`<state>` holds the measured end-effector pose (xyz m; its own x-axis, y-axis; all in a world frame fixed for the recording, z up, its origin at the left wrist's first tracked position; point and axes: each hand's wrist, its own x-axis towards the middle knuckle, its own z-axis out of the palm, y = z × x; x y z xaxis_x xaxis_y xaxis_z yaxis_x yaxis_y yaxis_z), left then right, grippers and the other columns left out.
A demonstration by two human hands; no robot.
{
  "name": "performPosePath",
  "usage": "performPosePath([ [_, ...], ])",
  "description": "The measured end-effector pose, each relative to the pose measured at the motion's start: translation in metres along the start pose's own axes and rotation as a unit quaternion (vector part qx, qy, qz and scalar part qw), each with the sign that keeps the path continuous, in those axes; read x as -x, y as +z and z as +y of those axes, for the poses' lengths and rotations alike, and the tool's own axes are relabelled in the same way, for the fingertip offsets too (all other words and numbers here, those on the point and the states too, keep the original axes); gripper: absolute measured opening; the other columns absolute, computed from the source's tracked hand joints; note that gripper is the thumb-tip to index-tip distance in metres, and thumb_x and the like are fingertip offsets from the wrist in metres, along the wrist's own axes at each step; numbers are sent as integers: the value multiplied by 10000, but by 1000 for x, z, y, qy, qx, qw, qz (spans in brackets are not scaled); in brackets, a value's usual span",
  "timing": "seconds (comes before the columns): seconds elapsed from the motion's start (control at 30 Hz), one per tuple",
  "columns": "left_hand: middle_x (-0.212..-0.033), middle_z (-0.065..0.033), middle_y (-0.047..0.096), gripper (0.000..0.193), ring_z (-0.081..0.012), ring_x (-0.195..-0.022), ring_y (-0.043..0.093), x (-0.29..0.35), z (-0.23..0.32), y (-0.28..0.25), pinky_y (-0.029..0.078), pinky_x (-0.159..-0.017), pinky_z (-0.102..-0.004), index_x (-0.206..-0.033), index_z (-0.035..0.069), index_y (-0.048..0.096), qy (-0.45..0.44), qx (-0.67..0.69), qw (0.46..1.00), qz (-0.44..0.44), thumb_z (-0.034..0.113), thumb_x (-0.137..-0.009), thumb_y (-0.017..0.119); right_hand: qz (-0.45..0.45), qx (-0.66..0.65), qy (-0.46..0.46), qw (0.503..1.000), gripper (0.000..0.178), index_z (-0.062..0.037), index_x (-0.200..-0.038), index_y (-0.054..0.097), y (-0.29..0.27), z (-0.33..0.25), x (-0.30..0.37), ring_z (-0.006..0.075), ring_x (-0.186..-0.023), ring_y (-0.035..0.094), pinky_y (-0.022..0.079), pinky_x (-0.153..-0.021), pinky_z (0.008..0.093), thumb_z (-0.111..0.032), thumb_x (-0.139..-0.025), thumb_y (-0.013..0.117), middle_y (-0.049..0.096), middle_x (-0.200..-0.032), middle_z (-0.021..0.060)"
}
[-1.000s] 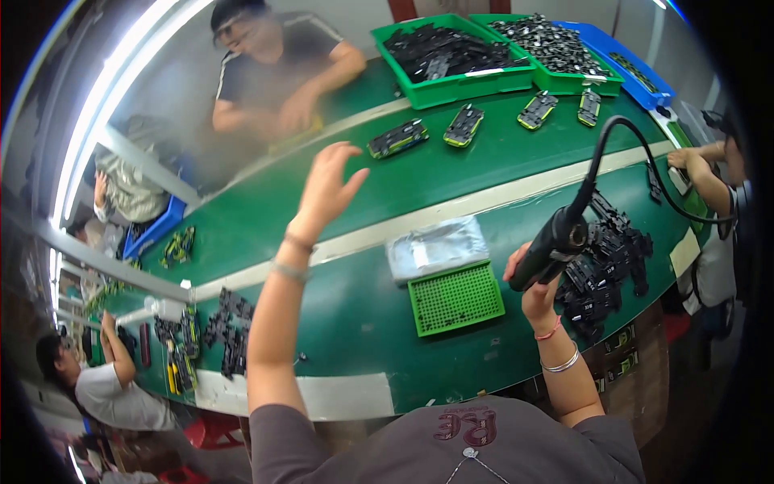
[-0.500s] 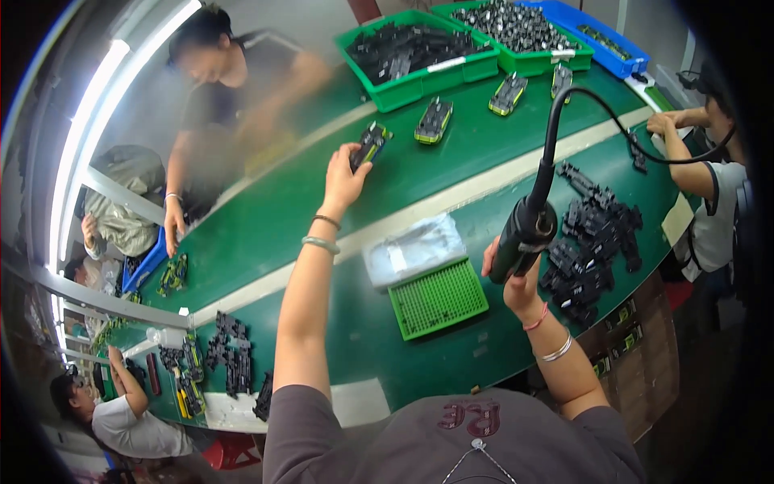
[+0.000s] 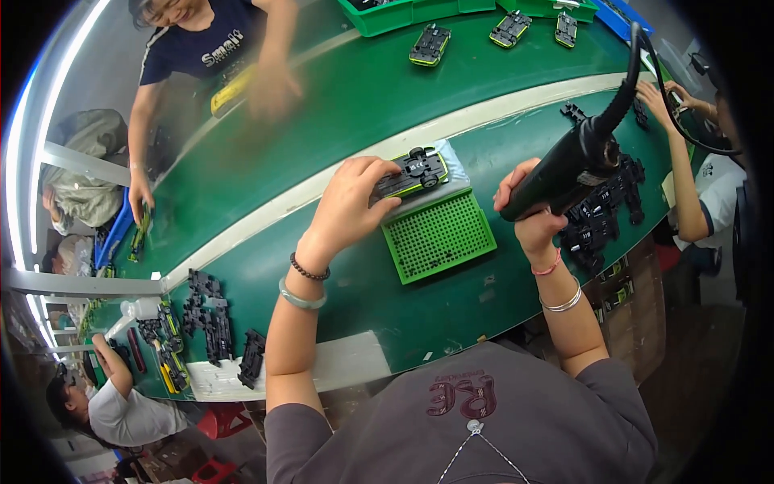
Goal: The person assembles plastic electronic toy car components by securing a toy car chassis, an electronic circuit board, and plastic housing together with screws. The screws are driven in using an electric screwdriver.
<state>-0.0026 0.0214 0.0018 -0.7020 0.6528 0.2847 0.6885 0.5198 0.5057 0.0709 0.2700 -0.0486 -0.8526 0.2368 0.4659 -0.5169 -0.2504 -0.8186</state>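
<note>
My left hand (image 3: 347,202) grips a toy car (image 3: 421,171) by one end. The car lies underside up, black chassis and wheels showing, with a yellow-green body edge, over a pale blue padded cloth (image 3: 455,167). Just below it on the bench is a green perforated tray (image 3: 442,238) with small dark pieces in some of its holes. My right hand (image 3: 536,234) is wrapped round a black corded electric screwdriver (image 3: 556,176), held raised to the right of the tray. The screwdriver's tip cannot be made out.
Several black chassis parts (image 3: 592,230) are heaped at the right, others (image 3: 211,319) at the left. Three toy cars (image 3: 430,44) stand on the green belt ahead, before green bins (image 3: 451,6). Co-workers sit across (image 3: 205,56), right (image 3: 709,194) and left (image 3: 129,407).
My left hand has brought the toy car from the belt back to the cloth by the tray. The screwdriver has swung to a more sideways tilt. The view has shifted.
</note>
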Motion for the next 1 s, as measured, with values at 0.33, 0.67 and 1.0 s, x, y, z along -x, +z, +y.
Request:
performPosePath([
  [0.33, -1030, -113, 552, 400, -295, -967, 536, 0, -6, 2, 434, -830, -347, -1049, 42, 539, -13, 70, 997, -13, 94, -689, 705, 25, 11, -45, 999, 1009, -30, -870, 413, 40, -32, -16, 155, -539, 500, 461, -530, 299, -948, -485, 248, 491, -634, 70],
  [0.67, -1006, -120, 555, 381, -311, -922, 550, 3, -10, 7, 466, -769, -380, -1021, 53, 540, 11, 45, 999, 11, 117, -685, 706, -40, -29, 76, 996, 1016, -36, -868, 407, 85, -6, 9, 159, -531, 502, 464, -540, 289, -952, -482, 199, 499, -616, 80],
  [1.0, -991, -111, 557, 355, -304, -921, 554, 4, -16, 9, 460, -770, -384, -1001, 60, 553, 21, 35, 999, 19, 135, -689, 705, -58, 6, 88, 994, 989, -38, -867, 406, 89, 0, 12, 156, -531, 499, 462, -536, 278, -941, -507, 219, 503, -622, 82],
])
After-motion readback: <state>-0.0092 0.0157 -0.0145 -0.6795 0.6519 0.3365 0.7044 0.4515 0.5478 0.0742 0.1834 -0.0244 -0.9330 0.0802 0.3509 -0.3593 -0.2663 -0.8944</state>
